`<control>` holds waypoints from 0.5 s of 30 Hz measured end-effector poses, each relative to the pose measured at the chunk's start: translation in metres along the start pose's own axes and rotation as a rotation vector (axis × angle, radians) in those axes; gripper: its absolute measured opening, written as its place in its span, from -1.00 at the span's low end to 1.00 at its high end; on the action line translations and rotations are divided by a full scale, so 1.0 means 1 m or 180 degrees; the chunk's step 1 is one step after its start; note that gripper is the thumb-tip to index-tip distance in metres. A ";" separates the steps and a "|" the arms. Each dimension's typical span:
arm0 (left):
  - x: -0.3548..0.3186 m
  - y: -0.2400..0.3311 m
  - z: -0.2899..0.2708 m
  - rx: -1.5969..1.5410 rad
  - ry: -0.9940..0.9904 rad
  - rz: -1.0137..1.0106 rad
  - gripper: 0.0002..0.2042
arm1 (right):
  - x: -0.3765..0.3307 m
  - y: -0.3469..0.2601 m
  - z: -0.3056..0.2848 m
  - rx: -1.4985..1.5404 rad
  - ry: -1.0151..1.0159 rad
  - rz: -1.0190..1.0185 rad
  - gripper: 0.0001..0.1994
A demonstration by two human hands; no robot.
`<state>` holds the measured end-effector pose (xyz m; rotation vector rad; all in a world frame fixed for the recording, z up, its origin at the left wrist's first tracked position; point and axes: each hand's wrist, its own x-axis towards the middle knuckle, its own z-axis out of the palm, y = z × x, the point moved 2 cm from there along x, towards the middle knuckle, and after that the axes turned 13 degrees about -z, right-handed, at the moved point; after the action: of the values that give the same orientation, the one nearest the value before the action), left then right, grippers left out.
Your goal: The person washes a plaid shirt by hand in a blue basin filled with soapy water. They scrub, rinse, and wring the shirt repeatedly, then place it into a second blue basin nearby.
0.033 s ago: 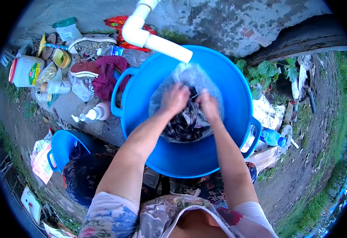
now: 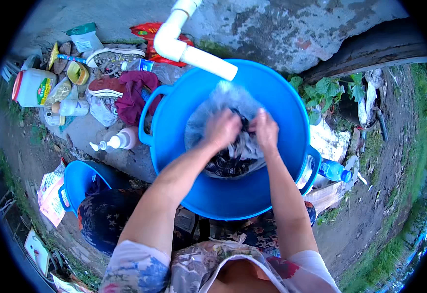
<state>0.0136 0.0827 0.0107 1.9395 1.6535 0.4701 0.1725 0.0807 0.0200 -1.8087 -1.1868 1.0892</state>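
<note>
We see the left hand (image 2: 222, 129) closed into a loose fist around a bunch of dark patterned cloth (image 2: 233, 158), and the right hand (image 2: 265, 129) clenched on the same cloth just beside it, the knuckles of both close together; motion blur hides the individual fingers. The cloth lies inside the large blue tub (image 2: 272, 195), gathered at its middle under a film of water, with its lower part spread toward the near wall. A white plastic pipe (image 2: 190, 49) comes down from the wall and ends over the tub's far rim, just above and left of the hands. To the left of the tub, on the ground, we note a white pump bottle (image 2: 117, 141) lying on its side, a maroon cloth (image 2: 136, 95) draped by the tub handle, a sneaker (image 2: 113, 54), and a white jug with a red cap (image 2: 32, 88). A smaller blue bucket (image 2: 76, 180) stands at lower left. A clear plastic bottle (image 2: 334, 170) lies against the tub's right handle.
</note>
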 end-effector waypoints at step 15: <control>-0.044 -0.020 0.019 0.0183 0.0118 -0.1141 -0.78 | -0.034 0.031 0.060 -0.2349 -0.0235 -0.1641 -0.79</control>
<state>0.0008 0.0383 -0.0125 1.6291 2.0042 0.3212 0.1207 0.0445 -0.0225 -1.7901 -2.1458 0.4364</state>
